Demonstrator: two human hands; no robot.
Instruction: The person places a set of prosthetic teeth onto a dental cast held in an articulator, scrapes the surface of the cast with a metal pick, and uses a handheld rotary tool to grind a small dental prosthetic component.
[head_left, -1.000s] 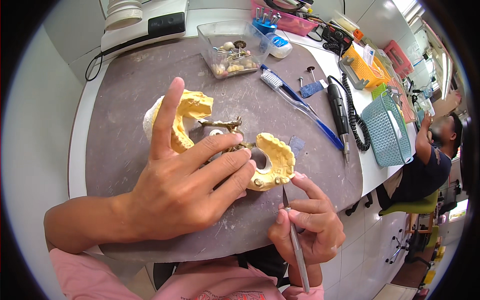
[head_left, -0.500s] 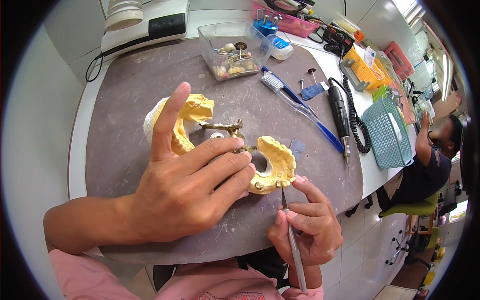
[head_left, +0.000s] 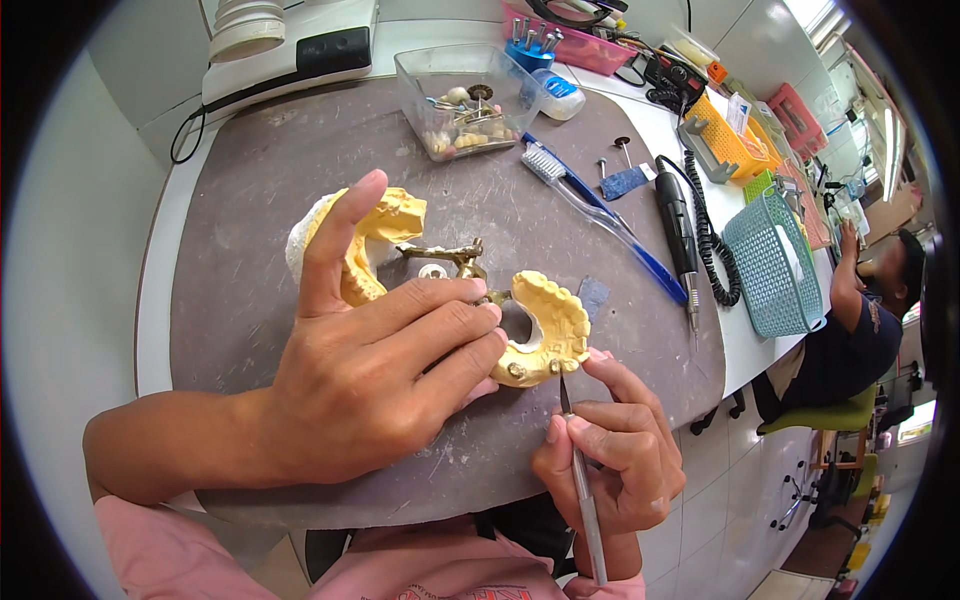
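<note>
A brass dental articulator lies spread out on the grey work mat, a yellow plaster dental cast on each side. My left hand is closed on its middle, fingers pressed over the metal and the inner end of the right cast. One finger of that hand points up across the left cast, which has white plaster on its outer side. Between the fingers of my right hand is a slim metal carving knife, held like a pen. Its dark blade meets the right cast's near edge, beside the teeth; a fingertip rests close by.
Beyond the casts stand a clear plastic box of small parts and a blue toothbrush. A black handpiece with coiled cord lies right, near a blue basket. Another person sits at the far right.
The knife has shifted very slightly left, its blade still at the cast's near edge. My left hand and the articulator have barely moved.
</note>
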